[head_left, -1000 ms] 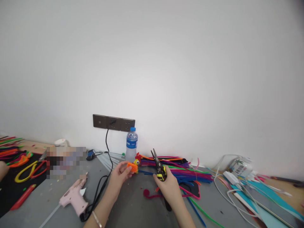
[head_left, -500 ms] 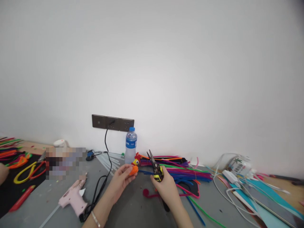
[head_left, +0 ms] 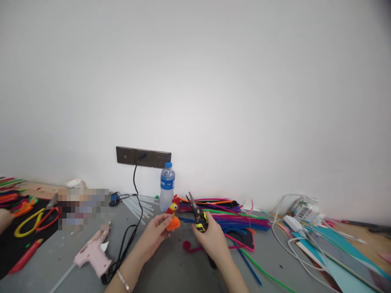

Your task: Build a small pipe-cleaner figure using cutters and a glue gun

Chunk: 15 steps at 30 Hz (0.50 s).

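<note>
My left hand (head_left: 154, 236) pinches a small rooster figure, its red comb, yellow face and round eye (head_left: 174, 206) rising above the fingers. A fuzzy orange piece (head_left: 173, 224) sits at the fingertips below the head. On the other side, my right hand (head_left: 211, 238) is closed around black and yellow long-nose pliers (head_left: 197, 209), their slim jaws slightly parted and pointing up and left. A gap separates the pliers from the figure. A dark pink fuzzy stem with a coiled end (head_left: 187, 245) lies on the grey table (head_left: 171, 272) between the hands.
Behind my hands stand a water bottle (head_left: 167, 187) and a pile of coloured pipe cleaners (head_left: 244, 217). A pink glue gun (head_left: 94, 254) with a black cord lies left. Scissors (head_left: 30, 224) and another person's hand (head_left: 4, 219) are far left; white cables and a phone (head_left: 345, 256) right.
The rooster figure has turned slightly in my left hand, showing more red below its face. The whole view has shifted a little; the right hand's grip on the pliers is the same.
</note>
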Each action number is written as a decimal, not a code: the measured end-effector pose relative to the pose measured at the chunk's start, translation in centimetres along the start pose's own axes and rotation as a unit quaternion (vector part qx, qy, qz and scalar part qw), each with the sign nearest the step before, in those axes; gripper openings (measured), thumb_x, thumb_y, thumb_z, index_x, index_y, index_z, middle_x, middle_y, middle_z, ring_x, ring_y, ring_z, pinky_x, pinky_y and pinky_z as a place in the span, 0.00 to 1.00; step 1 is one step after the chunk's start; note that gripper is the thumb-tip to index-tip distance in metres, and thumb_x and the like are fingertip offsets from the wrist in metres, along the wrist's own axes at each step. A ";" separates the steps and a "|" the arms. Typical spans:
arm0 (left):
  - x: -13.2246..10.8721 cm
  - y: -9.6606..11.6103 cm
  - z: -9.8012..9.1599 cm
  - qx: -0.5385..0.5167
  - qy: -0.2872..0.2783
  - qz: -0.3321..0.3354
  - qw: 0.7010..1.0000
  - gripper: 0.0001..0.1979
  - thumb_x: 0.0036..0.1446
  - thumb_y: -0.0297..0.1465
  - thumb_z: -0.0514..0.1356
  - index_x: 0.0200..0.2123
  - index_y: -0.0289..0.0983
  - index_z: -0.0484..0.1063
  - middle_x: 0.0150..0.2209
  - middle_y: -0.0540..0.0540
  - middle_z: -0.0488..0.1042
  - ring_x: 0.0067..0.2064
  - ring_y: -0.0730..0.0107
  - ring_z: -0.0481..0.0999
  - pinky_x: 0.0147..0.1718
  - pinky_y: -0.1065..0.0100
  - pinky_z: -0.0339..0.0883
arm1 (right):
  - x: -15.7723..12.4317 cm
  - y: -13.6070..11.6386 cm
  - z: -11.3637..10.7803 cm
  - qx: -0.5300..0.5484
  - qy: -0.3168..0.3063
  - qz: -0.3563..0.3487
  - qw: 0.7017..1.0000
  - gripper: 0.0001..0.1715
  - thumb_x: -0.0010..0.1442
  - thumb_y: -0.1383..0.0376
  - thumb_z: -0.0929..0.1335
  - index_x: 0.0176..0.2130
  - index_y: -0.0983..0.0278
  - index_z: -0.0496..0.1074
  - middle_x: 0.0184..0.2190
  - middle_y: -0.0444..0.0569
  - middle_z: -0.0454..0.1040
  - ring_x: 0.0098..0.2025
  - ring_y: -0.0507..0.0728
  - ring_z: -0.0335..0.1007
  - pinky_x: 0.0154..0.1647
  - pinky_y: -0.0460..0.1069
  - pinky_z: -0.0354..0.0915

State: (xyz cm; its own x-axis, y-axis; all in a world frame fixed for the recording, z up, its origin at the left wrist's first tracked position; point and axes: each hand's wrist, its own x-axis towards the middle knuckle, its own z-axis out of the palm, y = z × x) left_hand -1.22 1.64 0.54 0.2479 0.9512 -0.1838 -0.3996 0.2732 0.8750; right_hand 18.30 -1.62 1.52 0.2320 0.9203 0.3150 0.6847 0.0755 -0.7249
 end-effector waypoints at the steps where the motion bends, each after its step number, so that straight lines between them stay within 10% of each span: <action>1: 0.0 0.0 0.0 -0.001 -0.001 0.001 1.000 0.25 0.34 0.43 0.74 0.34 0.33 0.75 0.29 0.48 0.79 0.27 0.76 0.74 0.25 0.76 0.66 | 0.1 0.0 -0.2 -0.007 0.005 -0.003 1.000 0.08 0.49 0.60 0.66 0.31 0.58 0.62 0.24 0.44 0.73 0.27 0.58 0.70 0.27 0.47 0.61; 7: -0.3 0.1 -0.2 0.027 -0.025 -0.022 0.999 0.24 0.38 0.41 0.73 0.36 0.34 0.75 0.32 0.46 0.78 0.29 0.74 0.74 0.27 0.74 0.66 | 1.2 1.3 -3.6 -0.137 0.147 0.004 0.980 0.15 0.51 0.55 0.65 0.37 0.60 0.66 0.32 0.52 0.76 0.35 0.64 0.73 0.33 0.51 0.63; 15: -0.1 -0.5 -0.3 0.106 -0.030 -0.002 0.994 0.23 0.38 0.40 0.73 0.36 0.36 0.73 0.29 0.50 0.75 0.30 0.73 0.72 0.24 0.74 0.61 | 1.3 7.1 -11.1 -0.244 0.190 0.298 0.903 0.32 0.53 0.44 0.61 0.47 0.64 0.67 0.42 0.65 0.75 0.45 0.76 0.72 0.41 0.64 0.64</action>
State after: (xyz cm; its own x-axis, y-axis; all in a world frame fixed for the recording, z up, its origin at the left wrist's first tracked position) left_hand -1.33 1.48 0.00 0.3045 0.9378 -0.1666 -0.2045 0.2352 0.9502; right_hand 31.13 -4.13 3.61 0.8167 0.5363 0.2132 0.5614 -0.6527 -0.5087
